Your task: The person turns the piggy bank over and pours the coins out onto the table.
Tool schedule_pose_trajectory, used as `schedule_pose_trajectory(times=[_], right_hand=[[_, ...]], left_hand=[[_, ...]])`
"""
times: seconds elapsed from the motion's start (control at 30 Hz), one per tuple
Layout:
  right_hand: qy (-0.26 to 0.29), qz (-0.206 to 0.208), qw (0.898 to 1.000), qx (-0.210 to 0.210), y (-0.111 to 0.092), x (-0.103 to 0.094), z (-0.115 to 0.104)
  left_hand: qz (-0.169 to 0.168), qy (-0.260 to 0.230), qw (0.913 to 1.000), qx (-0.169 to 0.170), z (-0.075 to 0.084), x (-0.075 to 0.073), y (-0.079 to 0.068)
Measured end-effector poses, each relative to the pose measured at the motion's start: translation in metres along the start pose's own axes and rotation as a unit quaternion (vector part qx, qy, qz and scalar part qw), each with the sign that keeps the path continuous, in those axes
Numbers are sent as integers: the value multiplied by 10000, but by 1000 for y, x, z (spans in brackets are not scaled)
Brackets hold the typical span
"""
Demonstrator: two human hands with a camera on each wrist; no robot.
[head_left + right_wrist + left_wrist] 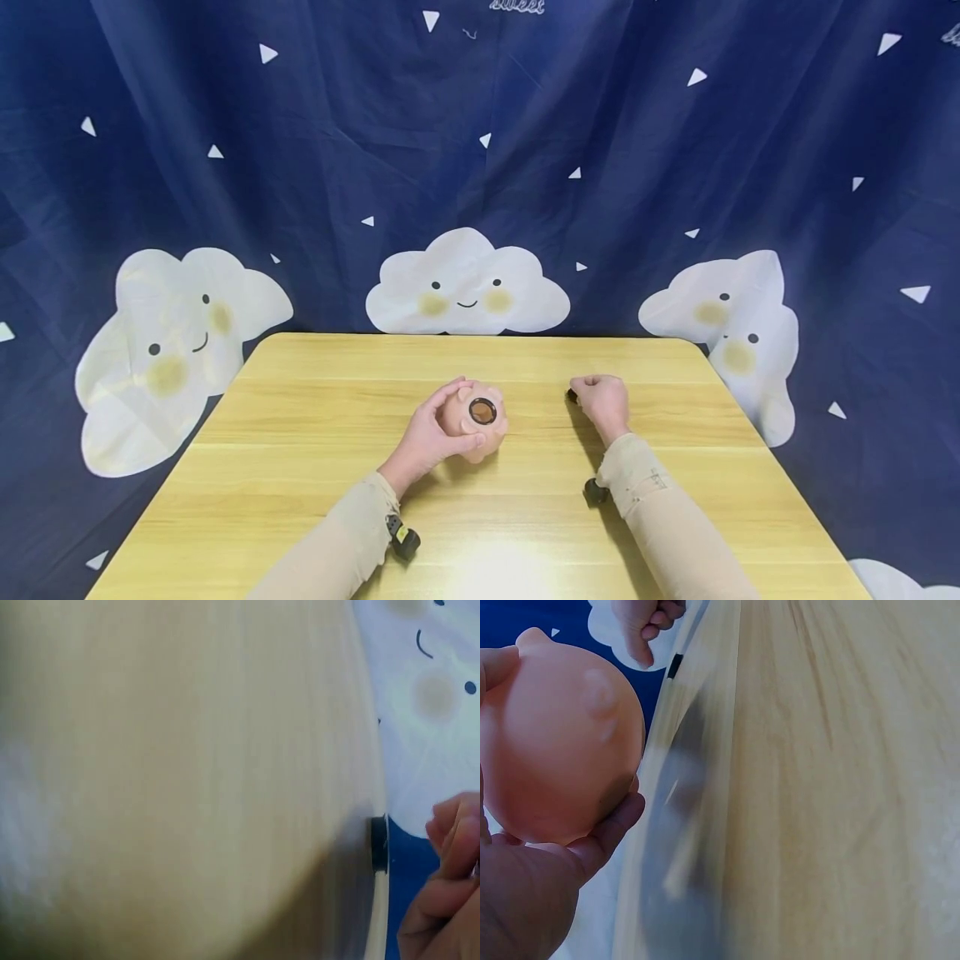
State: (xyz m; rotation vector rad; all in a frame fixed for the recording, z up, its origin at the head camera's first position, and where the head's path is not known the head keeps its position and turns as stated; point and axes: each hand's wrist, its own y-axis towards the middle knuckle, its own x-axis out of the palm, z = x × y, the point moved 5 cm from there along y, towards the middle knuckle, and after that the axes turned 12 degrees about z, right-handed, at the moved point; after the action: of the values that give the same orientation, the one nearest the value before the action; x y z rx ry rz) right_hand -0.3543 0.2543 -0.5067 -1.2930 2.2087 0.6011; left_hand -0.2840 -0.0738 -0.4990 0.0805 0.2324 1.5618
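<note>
My left hand (429, 437) grips a round pink piggy bank (489, 442) above the table, fingers and thumb around its sides. Its underside faces up toward the head view, with stubby feet around a dark-rimmed hole (482, 411). Smooth pink bumps show on the bank (570, 727) in the left wrist view. Farther right, my right hand (603, 402) is low over the table, fingers curled. Beside its fingertips a small black stopper (572, 396) lies on the wood. A gap separates that stopper (379, 844) from the fingers in the right wrist view.
The pale wooden table (300, 467) has rounded far corners. Behind it hangs a dark blue curtain (315, 167) with white triangles and smiling clouds. Black wrist cameras sit at both sleeves, the left camera (405, 543) and the right camera (596, 492).
</note>
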Motion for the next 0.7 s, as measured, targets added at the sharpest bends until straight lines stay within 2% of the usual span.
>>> schedule_pose_trajectory(times=[0.1, 0.17, 0.27, 0.37, 0.53, 0.63, 0.7], right_hand=[[776, -402, 9962, -29, -5, 6, -7], [1250, -791, 9890, 20, -10, 11, -14], [1676, -1319, 9769, 134, -23, 17, -25], [1810, -1670, 9692, 96, -38, 20, -37], [1685, -2173, 9612, -216, -61, 22, -52], [1717, -2591, 9499, -317, -72, 25, -57], [1783, -2944, 9382, -359, -79, 28, -59]], left_hand=[[-20, -1, 10000, 22, 1, 1, 0], [-28, -19, 10000, 32, 2, 1, 0], [-30, -44, 10000, 31, 2, 2, 0], [-29, -99, 9999, 14, 1, 2, 0], [-9, -169, 9999, 15, 0, 3, 0], [-13, -235, 9997, -21, 0, 3, 0], [-30, -304, 9995, -76, 0, 3, -1]])
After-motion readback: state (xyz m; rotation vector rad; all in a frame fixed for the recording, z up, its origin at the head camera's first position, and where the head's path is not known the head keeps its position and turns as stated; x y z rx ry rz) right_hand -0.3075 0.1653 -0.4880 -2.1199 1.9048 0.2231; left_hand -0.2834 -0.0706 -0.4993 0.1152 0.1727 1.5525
